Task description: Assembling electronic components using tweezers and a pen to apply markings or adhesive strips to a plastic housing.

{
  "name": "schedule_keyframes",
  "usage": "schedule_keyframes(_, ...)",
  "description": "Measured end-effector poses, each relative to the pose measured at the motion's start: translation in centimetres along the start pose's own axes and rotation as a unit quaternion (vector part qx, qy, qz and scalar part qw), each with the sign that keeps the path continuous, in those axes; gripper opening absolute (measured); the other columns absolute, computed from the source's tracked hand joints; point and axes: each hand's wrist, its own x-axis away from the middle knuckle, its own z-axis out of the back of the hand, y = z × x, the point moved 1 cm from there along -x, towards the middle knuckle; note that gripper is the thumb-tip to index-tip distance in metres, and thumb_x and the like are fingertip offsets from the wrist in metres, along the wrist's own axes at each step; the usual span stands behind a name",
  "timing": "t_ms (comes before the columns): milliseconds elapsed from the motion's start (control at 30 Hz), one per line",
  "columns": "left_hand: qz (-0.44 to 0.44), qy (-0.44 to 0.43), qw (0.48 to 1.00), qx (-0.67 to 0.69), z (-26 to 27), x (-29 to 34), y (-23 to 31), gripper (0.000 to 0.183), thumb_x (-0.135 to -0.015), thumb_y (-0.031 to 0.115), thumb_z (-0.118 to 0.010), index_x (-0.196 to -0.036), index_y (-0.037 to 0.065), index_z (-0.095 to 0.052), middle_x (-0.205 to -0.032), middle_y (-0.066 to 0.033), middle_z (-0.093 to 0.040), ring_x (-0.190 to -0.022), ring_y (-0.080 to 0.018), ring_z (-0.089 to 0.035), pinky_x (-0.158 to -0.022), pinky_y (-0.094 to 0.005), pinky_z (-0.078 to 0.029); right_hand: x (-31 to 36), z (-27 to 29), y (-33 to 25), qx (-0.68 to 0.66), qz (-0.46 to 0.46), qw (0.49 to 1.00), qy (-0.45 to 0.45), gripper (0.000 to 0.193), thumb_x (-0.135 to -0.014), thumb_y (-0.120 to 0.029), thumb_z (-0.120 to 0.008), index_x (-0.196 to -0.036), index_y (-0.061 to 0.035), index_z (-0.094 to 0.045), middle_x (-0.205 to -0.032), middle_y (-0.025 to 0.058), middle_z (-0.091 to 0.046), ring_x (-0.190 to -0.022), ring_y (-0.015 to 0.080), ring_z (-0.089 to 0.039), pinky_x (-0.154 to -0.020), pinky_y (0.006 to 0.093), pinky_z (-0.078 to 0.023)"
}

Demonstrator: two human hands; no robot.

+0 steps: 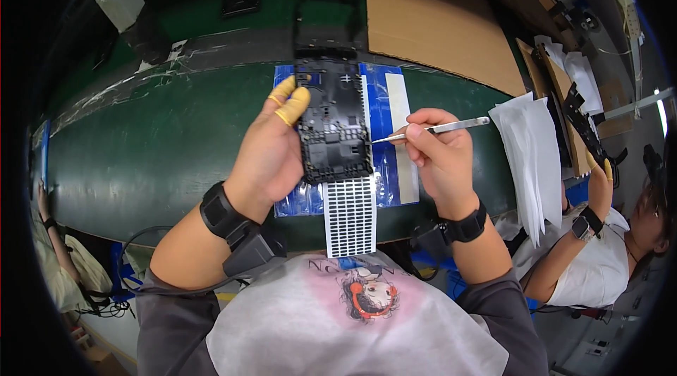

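My left hand (pixel 271 147), with yellow finger cots on two fingers, grips the left edge of a black plastic frame (pixel 328 111) full of small ribs and cut-outs. Metal tweezers (pixel 451 126) are pinched in my right hand (pixel 441 147), their tip touching or very close to the frame's right edge. Beneath the frame lies a white sheet with rows of small black stickers (pixel 350 224), its lower end hanging toward me. Under that is a blue plastic-covered mat (pixel 293 199) with a pale strip (pixel 400 115) on its right side.
The green table (pixel 162 136) carries a large cardboard sheet (pixel 437 20) at the back right. White paper sheets (pixel 529 157) hang over its right edge. A co-worker on the right holds a black part (pixel 585 122); another person's arm (pixel 56 235) shows at the left.
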Motion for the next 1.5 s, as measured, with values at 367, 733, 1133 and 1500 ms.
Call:
schedule_keyframes(367,0.049,-0.026,0.998,0.026,-0.7,1.4,-0.4,0.031,-0.086,0.019,-0.046,-0.114,0.012,-0.034,-0.104,-0.0053,-0.048,-0.094,-0.0174,-0.052,-0.077,-0.0345,-0.048,1.5,-4.1,0.8,-0.017,0.035,0.999,-0.002,0.018,-0.074,0.001,-0.059,-0.091,0.0052,-0.052,-0.078,0.0113,-0.06,-0.072,0.0137,-0.059,-0.066,0.0219,-0.047)
schedule_keyframes(733,0.033,-0.029,0.999,0.025,-0.6,1.4,-0.5,0.031,-0.086,0.019,-0.046,-0.113,0.011,-0.034,-0.104,-0.0056,-0.049,-0.094,-0.0177,-0.053,-0.077,-0.0342,-0.048,1.5,-4.2,0.8,-0.008,0.029,1.0,-0.008,0.019,-0.074,0.001,-0.058,-0.091,0.0058,-0.051,-0.078,0.0138,-0.059,-0.07,0.0179,-0.06,-0.068,0.0273,-0.048)
schedule_keyframes(1133,0.038,-0.02,0.999,0.009,-0.9,1.5,-0.4,0.031,-0.087,0.022,-0.042,-0.115,0.011,-0.036,-0.108,-0.0055,-0.048,-0.096,-0.0156,-0.051,-0.08,-0.0326,-0.046,1.3,-4.3,0.5,0.001,0.019,1.0,-0.004,0.02,-0.073,0.001,-0.059,-0.091,0.0057,-0.051,-0.076,0.0129,-0.06,-0.07,0.0174,-0.06,-0.067,0.0263,-0.048)
schedule_keyframes(1500,0.023,-0.026,0.998,-0.052,-0.7,1.6,-0.3,0.063,-0.064,-0.013,-0.045,-0.12,0.007,-0.027,-0.105,-0.0107,-0.047,-0.094,-0.0194,-0.052,-0.077,-0.0306,-0.046,1.4,-4.1,0.7,0.008,0.044,0.999,-0.003,0.017,-0.073,0.001,-0.06,-0.089,0.0044,-0.054,-0.077,0.0088,-0.059,-0.066,0.0099,-0.056,-0.06,0.0185,-0.045)
